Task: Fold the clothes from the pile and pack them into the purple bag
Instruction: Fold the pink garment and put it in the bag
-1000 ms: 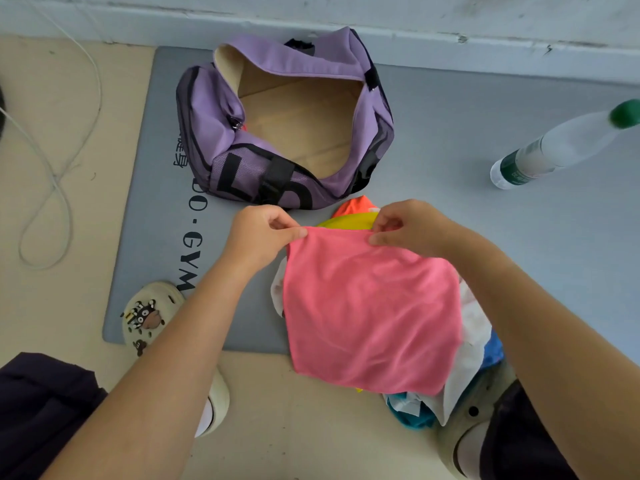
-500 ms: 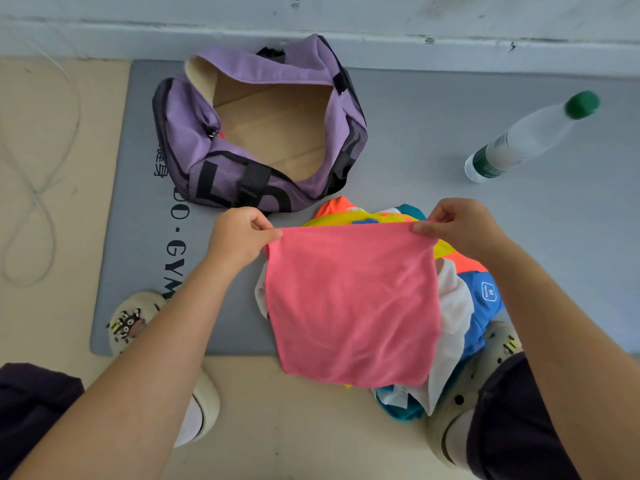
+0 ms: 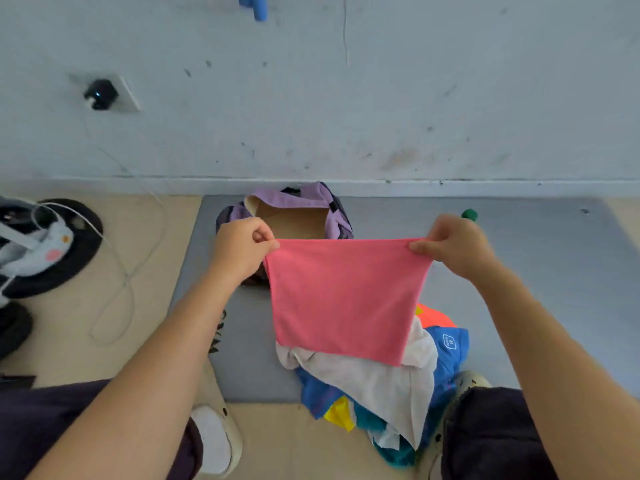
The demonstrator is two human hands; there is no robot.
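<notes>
A pink cloth [image 3: 343, 299] hangs stretched in the air in front of me. My left hand [image 3: 242, 249] pinches its top left corner and my right hand [image 3: 453, 245] pinches its top right corner. Behind it the purple bag [image 3: 332, 216] stands open on the grey mat [image 3: 242, 358], its lower half hidden by the cloth and my left hand. Below the cloth lies the pile of clothes [image 3: 381, 386], with white, blue, yellow, teal and orange pieces.
A bottle with a green cap [image 3: 469, 214] peeks out behind my right hand. A white cable [image 3: 117, 299] loops over the beige floor at left, near a black round thing [image 3: 74, 268]. The wall [image 3: 346, 98] rises just behind the bag. My feet in light clogs flank the pile.
Both hands have lifted the pink cloth off the pile and spread apart, stretching its top edge. My view has tilted up, showing much more wall.
</notes>
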